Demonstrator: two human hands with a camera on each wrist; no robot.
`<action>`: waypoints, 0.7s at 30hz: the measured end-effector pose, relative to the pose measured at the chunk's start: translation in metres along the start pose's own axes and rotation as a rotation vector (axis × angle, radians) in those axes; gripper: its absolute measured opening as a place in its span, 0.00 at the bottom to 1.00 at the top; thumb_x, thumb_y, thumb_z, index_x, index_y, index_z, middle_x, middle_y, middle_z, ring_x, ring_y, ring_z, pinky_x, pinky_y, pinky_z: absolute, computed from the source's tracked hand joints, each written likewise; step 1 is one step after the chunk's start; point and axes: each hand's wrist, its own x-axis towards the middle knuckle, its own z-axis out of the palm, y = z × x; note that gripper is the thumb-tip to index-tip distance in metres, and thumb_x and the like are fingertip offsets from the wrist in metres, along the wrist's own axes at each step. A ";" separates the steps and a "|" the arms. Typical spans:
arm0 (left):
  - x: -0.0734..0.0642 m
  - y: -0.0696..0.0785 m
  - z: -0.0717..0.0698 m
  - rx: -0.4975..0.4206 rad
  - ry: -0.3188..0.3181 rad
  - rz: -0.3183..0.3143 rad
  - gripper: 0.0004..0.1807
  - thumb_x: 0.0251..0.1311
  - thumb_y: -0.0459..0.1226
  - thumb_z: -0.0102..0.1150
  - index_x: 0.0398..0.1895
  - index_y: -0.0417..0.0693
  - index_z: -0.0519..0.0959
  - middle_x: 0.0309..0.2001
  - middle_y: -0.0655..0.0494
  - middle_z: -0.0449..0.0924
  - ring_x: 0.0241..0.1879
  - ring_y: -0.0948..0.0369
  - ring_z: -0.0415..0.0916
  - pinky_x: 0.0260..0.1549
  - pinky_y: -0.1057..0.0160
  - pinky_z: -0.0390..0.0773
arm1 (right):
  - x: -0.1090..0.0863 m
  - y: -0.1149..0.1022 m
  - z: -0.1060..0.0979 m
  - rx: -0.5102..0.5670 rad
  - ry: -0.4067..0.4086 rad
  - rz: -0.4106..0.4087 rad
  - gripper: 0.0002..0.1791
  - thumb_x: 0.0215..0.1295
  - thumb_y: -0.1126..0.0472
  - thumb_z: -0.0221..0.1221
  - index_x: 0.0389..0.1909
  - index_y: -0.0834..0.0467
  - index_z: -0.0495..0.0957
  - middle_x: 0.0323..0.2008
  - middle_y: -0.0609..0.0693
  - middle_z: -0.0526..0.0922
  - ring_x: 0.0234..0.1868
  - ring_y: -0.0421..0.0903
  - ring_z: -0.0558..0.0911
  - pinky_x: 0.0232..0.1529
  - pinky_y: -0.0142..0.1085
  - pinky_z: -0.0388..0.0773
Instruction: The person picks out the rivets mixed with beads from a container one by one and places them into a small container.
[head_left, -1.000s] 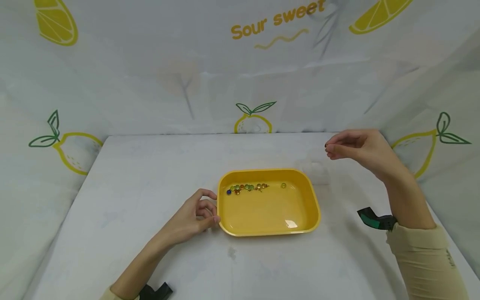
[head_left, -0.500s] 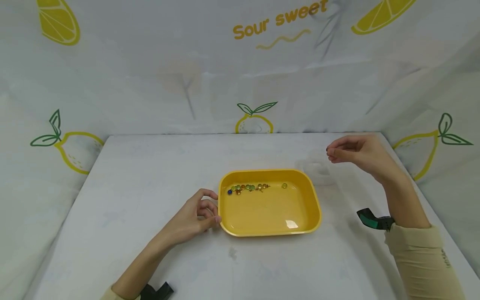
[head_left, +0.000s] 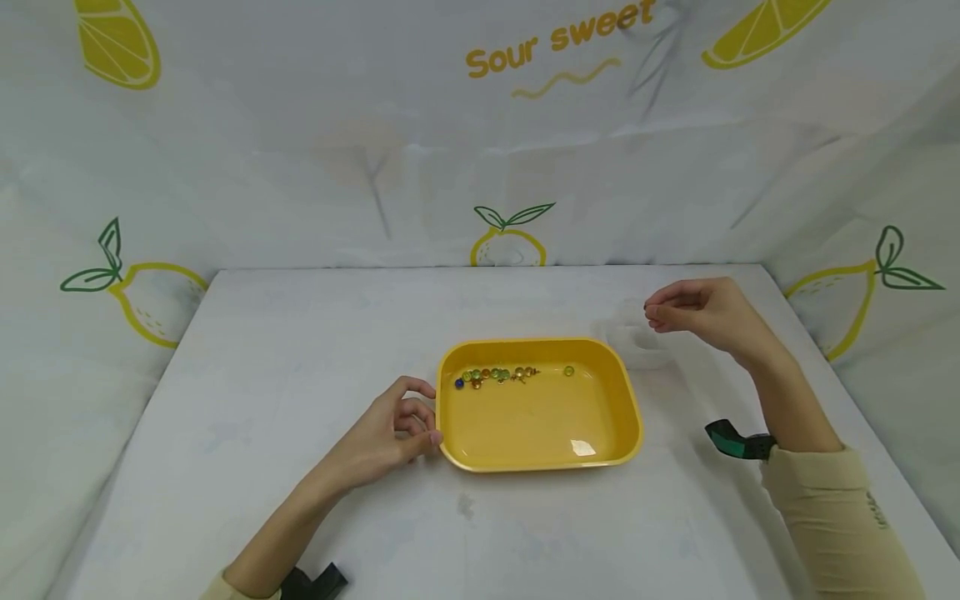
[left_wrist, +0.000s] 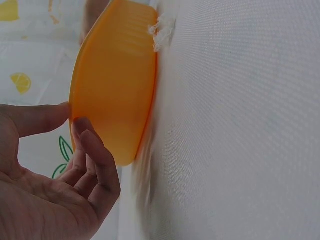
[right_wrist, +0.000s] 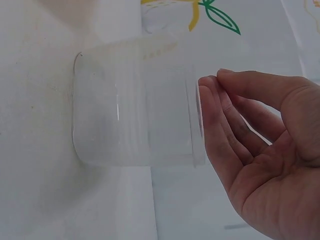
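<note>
white tabletop (head_left: 300,333): only the head view shows beads (head_left: 494,375) in tray (head_left: 525,425)

Left grip (left_wrist: 55,187) holding orange tray (left_wrist: 116,82), white tabletop (left_wrist: 240,130)

A wrinkled white fabric sheet (head_left: 435,158), printed with green-leaved yellow lemon outlines (head_left: 508,248), hung across the upper half of the frame and down both sides. Orange "Sour sweet" lettering (head_left: 558,39) ran along the top, right of centre, above a wavy yellow line (head_left: 566,76). A flat white tabletop (head_left: 300,333), faintly smudged with grey, filled the lower half under soft, dim light.
</note>
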 end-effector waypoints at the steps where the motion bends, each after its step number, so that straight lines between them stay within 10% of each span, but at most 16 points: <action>1: 0.000 0.000 0.000 0.001 0.000 0.000 0.31 0.67 0.33 0.69 0.67 0.36 0.64 0.40 0.46 0.82 0.33 0.59 0.80 0.31 0.66 0.80 | 0.001 0.001 0.001 -0.011 -0.005 -0.002 0.19 0.76 0.57 0.67 0.56 0.68 0.84 0.39 0.42 0.93 0.39 0.41 0.93 0.45 0.27 0.88; 21: 0.000 -0.001 0.000 0.002 0.000 0.002 0.31 0.67 0.33 0.70 0.67 0.36 0.64 0.41 0.46 0.83 0.33 0.59 0.80 0.32 0.66 0.80 | 0.008 0.007 0.009 -0.094 -0.033 0.016 0.17 0.78 0.59 0.65 0.58 0.67 0.84 0.50 0.63 0.91 0.39 0.36 0.91 0.45 0.26 0.87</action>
